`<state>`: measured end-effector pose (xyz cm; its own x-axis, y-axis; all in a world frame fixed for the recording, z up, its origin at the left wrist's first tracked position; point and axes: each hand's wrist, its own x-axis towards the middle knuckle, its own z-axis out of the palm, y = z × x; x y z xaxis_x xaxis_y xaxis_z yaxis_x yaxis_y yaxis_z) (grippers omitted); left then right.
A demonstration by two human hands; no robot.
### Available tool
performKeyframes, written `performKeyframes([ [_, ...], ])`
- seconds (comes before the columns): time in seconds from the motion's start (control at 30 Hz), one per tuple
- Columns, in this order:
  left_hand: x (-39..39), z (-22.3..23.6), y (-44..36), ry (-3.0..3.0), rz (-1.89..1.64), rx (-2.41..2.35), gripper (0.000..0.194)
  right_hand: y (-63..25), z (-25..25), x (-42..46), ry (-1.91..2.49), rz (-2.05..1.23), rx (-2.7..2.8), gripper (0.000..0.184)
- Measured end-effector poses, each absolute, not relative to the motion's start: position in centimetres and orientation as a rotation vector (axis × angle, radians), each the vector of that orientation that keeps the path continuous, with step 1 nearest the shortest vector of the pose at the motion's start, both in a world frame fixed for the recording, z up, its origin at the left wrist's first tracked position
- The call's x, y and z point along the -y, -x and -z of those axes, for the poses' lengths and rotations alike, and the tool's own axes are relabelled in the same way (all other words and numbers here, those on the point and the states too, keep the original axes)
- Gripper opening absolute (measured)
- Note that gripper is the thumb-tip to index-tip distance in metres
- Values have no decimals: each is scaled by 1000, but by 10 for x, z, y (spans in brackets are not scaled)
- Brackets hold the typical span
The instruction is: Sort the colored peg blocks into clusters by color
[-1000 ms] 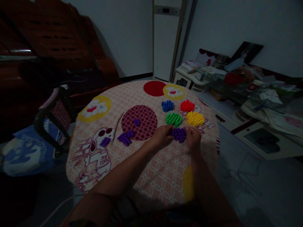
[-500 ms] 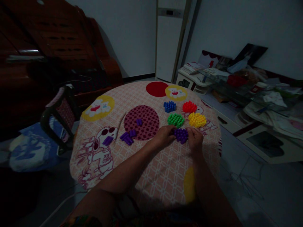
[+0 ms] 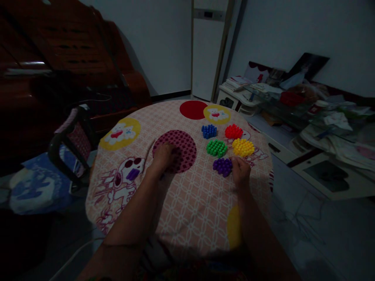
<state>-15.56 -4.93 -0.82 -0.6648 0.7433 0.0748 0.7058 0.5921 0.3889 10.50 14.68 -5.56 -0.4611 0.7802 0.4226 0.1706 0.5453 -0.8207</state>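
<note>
Against the right edge of a cluster of purple knobbed pegs (image 3: 222,166), my right hand (image 3: 241,170) is closed, its thumb and fingers gripping that side. My left hand (image 3: 164,157) is over the dark red checkered circle of the cloth, fingers curled down. What its fingertips pinch, if anything, is lost in shadow. One loose purple piece (image 3: 133,174) lies left of that hand; the forearm covers the spot beside it. Behind the purple cluster stand similar green (image 3: 216,148), yellow (image 3: 243,147), blue (image 3: 209,132) and red (image 3: 233,132) clusters.
A patterned cloth (image 3: 193,210) covers the round table. On the left are a chair (image 3: 73,144) and a wooden sofa (image 3: 88,50). A low cabinet (image 3: 325,181) piled with papers and bags runs along the right. A tall white unit (image 3: 206,54) stands at the back.
My left hand has left the purple cluster and moved left to the checkered circle, covering the purple pieces seen there before. My right hand stays at the cluster.
</note>
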Motion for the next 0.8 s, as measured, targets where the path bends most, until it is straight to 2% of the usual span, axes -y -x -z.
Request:
performKeyframes([
  [0.1, 50, 12, 162, -1239, -453, -2760, 41, -105, 57, -148, 777, -912, 1930, 39],
  [0.23, 48, 7, 159, -1190, -661, -2791, 39, -104, 57, -147, 795, -924, 1912, 38],
  [0.37, 35, -1, 128, -1412, -953, -2440, 27, -104, 56, -146, 797, -929, 1909, 38],
  [0.53, 11, 0, 70, -1680, -998, -1954, 21, -104, 55, -146, 804, -930, 1914, 39],
  [0.8, -1, 25, 44, -1950, -1005, -1915, 20, -103, 53, -145, 813, -923, 1924, 39],
])
